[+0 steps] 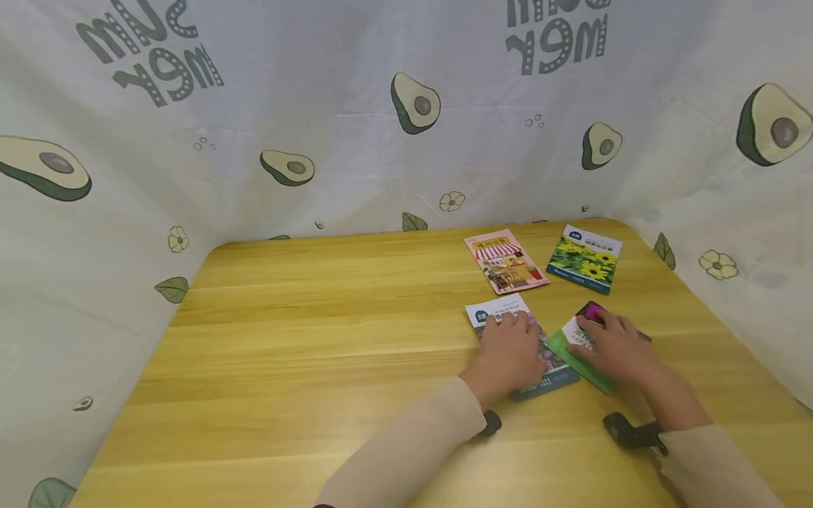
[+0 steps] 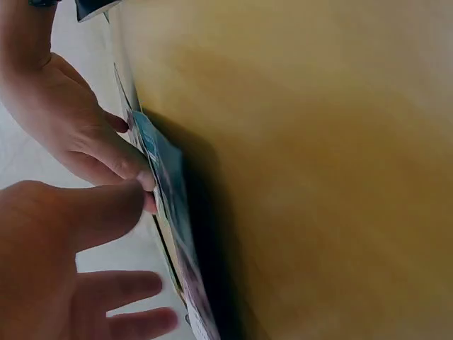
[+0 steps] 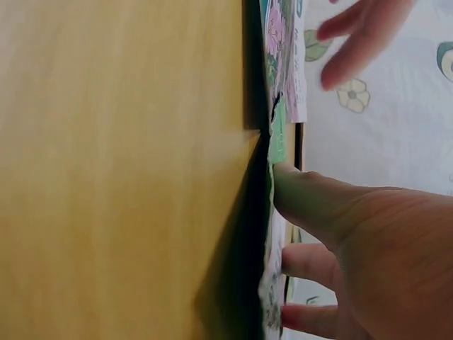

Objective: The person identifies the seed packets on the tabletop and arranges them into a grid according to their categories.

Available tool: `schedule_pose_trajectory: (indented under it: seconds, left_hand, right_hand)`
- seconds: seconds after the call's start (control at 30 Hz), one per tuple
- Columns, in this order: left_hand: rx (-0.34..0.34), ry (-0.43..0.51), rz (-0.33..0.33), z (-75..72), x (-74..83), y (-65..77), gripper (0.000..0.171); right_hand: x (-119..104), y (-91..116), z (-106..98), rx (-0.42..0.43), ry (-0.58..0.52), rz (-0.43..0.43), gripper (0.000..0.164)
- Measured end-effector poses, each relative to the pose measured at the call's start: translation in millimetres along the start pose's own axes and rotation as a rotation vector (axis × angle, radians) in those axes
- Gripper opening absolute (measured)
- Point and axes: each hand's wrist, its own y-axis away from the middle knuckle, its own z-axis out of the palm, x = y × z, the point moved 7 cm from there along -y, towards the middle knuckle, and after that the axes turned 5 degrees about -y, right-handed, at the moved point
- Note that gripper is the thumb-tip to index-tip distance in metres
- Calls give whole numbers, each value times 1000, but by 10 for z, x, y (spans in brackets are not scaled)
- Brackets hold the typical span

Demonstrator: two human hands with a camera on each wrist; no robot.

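My left hand [image 1: 513, 356] lies over a flower seed packet [image 1: 502, 307] with a white top and blue lower band. Its fingers are fairly straight; in the left wrist view the left thumb [image 2: 106, 216] is at that packet's face [image 2: 166, 166]. To the right, my right hand [image 1: 619, 349] rests on a green and white packet [image 1: 559, 346] with a magenta flower, turned askew. The right thumb [image 3: 311, 198] touches it in the right wrist view, fingers extended. The hand hides much of its print. The two packets' near edges meet or overlap slightly.
Farther back on the wooden table [image 1: 305, 339] lie a pink packet [image 1: 506, 261] with a striped awning picture and a yellow-flower packet [image 1: 584, 259]. A white curtain [image 1: 356, 141] with avocado prints hangs behind the table. Dark wrist mounts [image 1: 629, 430] sit by the sleeves.
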Motion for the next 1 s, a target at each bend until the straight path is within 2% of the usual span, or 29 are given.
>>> schedule_pose_trajectory:
  seconds: [0.13, 0.23, 0.33, 0.53, 0.8, 1.0]
  left_hand:
    - [-115, -2, -6, 49, 27, 32, 64]
    - [-148, 23, 3, 53, 14, 44, 65]
    - [-148, 57, 15, 49, 2, 40, 63]
    - [-129, 35, 40, 43, 19, 22, 62]
    - [-197, 106, 9, 85, 58, 43, 70]
    - [-196, 95, 5, 94, 30, 33, 74]
  right_hand:
    - [17, 5, 18, -21, -13, 26, 74]
    - [25, -1, 28, -28, -7, 29, 75]
    - [29, -14, 31, -32, 2, 26, 76]
    - [26, -12, 23, -33, 15, 11, 76]
    - [55, -30, 17, -35, 62, -34, 82]
    - [45, -57, 31, -40, 70, -43, 83]
